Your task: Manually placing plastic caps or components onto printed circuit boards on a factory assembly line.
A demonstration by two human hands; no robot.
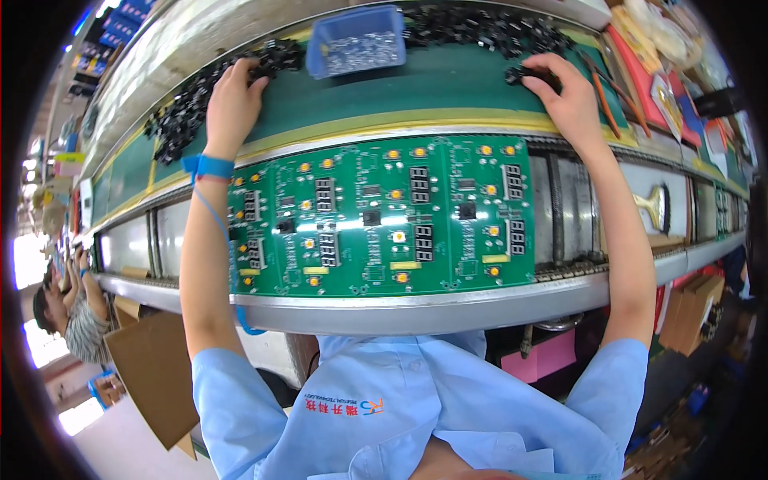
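Observation:
At the far left of the bench, my left hand (234,108) reaches into a pile of small black components (280,56), fingers curled, with black parts between thumb and fingertips. A blue wrist strap (210,166) with a coiled cord circles that wrist. My right hand (570,100) is at the far right, thumb and fingers closed round small black components (544,78). Between my forearms a green circuit board panel (360,264) lies flat on the conveyor rails, carrying several digit displays (420,186) and yellow-orange buttons (399,237).
A blue bin (356,68) of small clear or silvery parts stands at the back middle. More black components (488,32) lie behind it. Orange-handled pliers (606,104) rest at the right, near a brush (660,208). A metal rail (432,314) runs along the front. Another person (80,316) is far left.

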